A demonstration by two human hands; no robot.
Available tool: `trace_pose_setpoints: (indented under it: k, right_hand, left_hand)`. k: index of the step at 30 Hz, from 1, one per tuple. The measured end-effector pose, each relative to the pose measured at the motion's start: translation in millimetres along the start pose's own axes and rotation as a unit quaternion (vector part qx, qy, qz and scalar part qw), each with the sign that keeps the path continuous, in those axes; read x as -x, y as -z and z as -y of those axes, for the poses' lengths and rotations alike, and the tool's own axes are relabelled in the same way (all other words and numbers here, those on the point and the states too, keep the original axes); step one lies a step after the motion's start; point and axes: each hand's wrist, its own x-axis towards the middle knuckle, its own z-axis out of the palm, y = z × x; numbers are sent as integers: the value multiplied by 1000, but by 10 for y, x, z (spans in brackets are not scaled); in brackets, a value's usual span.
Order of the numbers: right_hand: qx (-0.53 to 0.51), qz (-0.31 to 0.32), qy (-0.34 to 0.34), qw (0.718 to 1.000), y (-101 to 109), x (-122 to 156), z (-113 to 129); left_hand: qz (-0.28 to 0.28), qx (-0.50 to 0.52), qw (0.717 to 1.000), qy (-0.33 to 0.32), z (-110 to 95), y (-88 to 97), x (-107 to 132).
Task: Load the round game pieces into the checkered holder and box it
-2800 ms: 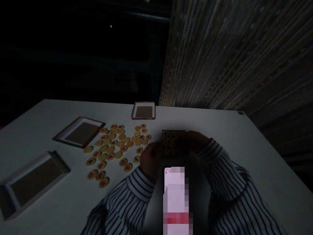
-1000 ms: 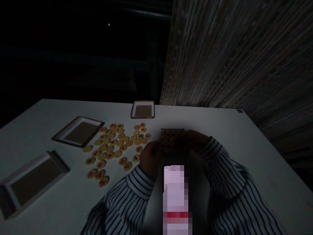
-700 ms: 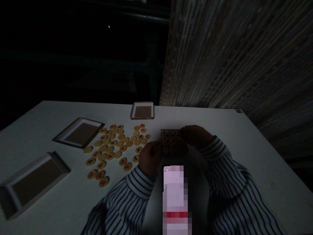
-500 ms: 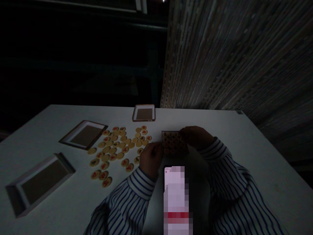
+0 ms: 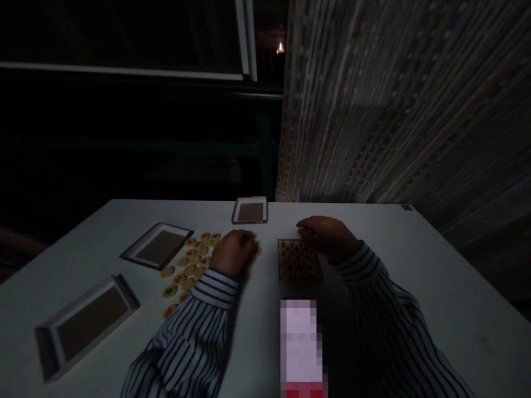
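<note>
The scene is very dim. A small square box (image 5: 299, 260) filled with round game pieces lies on the white table (image 5: 415, 276) in front of me. My right hand (image 5: 327, 236) rests at the box's far right corner, fingers curled on its edge. My left hand (image 5: 236, 251) lies over the right side of a scatter of round yellow pieces (image 5: 188, 265) marked in red or black, fingers bent down onto them. What it holds, if anything, is hidden. Both sleeves are white with blue stripes.
Three shallow open trays stand on the table: a small one (image 5: 250, 211) at the back, a middle one (image 5: 157, 245) to the left, a large one (image 5: 89, 321) at the near left. A curtain of strands (image 5: 394, 110) hangs at the right. A blurred card (image 5: 299, 348) sits below.
My left hand has left the box's left side and gone left onto the loose pieces. The right hand has shifted to the box's far corner. The view has tilted up.
</note>
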Motion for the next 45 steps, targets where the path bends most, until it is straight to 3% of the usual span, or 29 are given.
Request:
trace_pose_setpoints:
  k: [7,15,28,35,38,45]
  right_hand:
    - [-20,-18,-26,999,104,-115,-18]
    - [-12,-2,1,1000,-22,-189,-124]
    - [-31,-11,23,999,-184,-201,-153]
    - [-30,-11,20,999,-216,-201,-151]
    - [-29,-10,25,999,-202,-197,-147]
    - [-23,-20,29,999,-208,-187,-159]
  left_hand:
    - [76,-155,985,1,-13,17,-155]
    - [66,-187,980,-21,19,-62,-213]
    - [60,-193,977,-61,63,-140,-210]
    - [54,-179,982,-40,47,-122,-215]
    - [50,-157,986,-39,49,-106,-220]
    - [6,-48,993,-104,-15,-9,-235]
